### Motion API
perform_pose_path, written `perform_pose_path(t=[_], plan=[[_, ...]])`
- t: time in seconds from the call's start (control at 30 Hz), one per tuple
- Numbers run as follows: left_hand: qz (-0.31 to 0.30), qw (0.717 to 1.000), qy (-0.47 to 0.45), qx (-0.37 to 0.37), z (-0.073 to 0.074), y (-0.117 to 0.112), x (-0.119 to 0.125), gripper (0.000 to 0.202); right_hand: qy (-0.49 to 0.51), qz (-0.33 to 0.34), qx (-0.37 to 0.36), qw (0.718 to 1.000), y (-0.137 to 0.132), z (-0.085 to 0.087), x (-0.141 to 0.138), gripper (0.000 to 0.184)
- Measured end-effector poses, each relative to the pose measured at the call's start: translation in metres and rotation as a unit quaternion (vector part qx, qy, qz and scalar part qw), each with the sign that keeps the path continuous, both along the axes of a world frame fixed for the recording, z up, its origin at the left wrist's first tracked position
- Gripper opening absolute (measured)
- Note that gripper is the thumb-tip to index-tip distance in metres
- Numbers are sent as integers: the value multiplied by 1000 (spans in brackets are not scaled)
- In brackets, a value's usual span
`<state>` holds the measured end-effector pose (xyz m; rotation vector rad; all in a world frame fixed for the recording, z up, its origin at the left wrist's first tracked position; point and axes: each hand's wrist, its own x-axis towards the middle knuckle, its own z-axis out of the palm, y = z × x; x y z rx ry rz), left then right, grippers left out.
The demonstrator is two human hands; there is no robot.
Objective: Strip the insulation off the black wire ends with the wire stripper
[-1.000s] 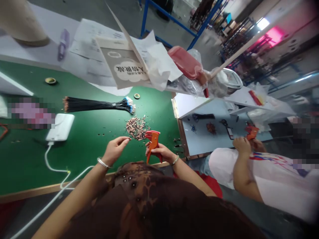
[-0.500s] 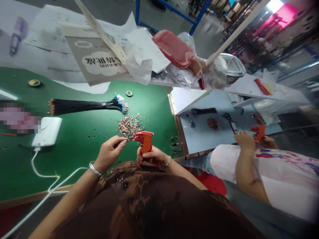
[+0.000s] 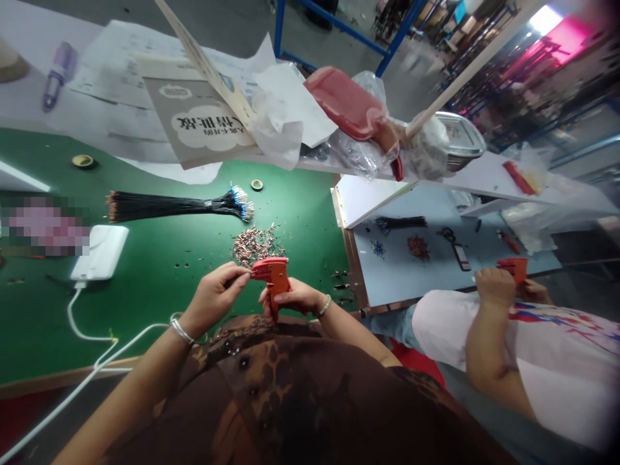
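Note:
My right hand (image 3: 290,298) grips the handles of an orange-red wire stripper (image 3: 274,278) just above the table's near edge. My left hand (image 3: 213,297) pinches its fingertips together at the tool's jaws, on what looks like a thin short wire, barely visible. A loose pile of copper-ended wire cuttings (image 3: 254,245) lies on the green table mat (image 3: 194,323) just beyond both hands. Farther back lies a long bundle of black wires (image 3: 165,206) with blue-tipped ends.
A white power bank (image 3: 101,252) with a white cable lies left of my hands. A co-worker's hand (image 3: 494,287) holds a similar orange tool at a pale blue table (image 3: 387,271) to the right. Papers, plastic bags and a metal tray fill the shelf beyond.
The wire stripper has moved left, bringing its jaws up to my left fingertips. The whole view has shifted slightly as my head moved.

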<state>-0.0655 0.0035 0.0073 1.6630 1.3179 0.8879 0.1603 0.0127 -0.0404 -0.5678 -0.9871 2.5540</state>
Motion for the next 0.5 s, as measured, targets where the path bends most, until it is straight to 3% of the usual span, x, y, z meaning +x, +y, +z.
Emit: perform_pose_path(t=[0.5], plan=[[-19,999,33,20,11,4,2,30,-42,0,30,999,5,-2,6,46]])
